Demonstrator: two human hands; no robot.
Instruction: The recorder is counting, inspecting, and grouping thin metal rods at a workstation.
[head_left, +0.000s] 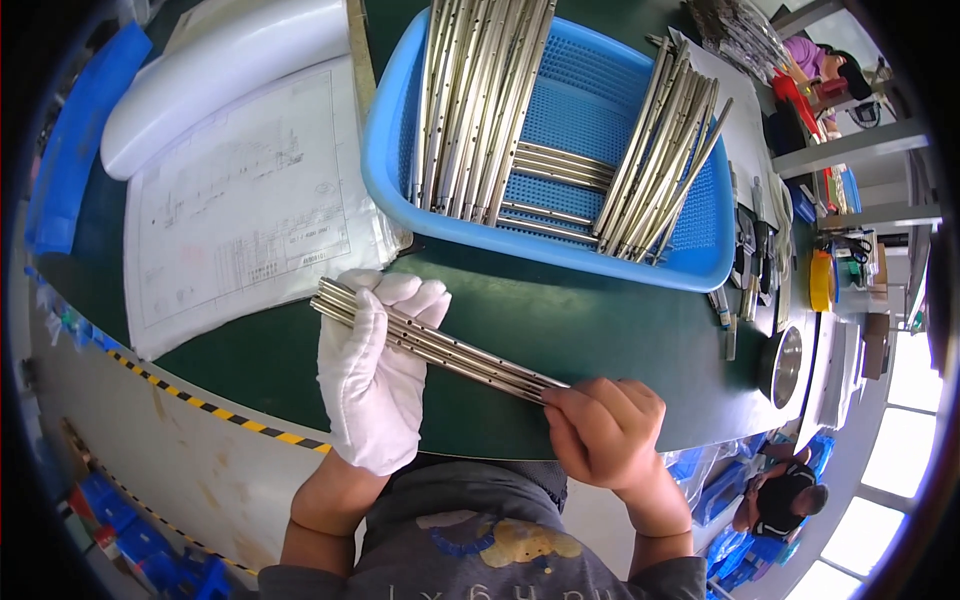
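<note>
A small bundle of thin metal rods [468, 356] with small holes along them slants between my two hands above the table's near side. My left hand [375, 370], in a white glove, is closed around the bundle's left end. Bare, my right hand [608, 425] pinches the other end between thumb and fingers. Beyond them stands a blue plastic basket [470, 232] with perforated walls. Many similar rods [475, 110] lean in its left part, and another bunch [660, 160] leans at its right. A few rods lie flat on the basket's bottom between the two groups.
Paper drawings [250, 210] in a clear sleeve lie on the green table [480, 290] at the left, under a curled white sheet. Hand tools [755, 240] and a round metal dish [782, 366] sit at the right. Another person [785, 500] sits at the lower right.
</note>
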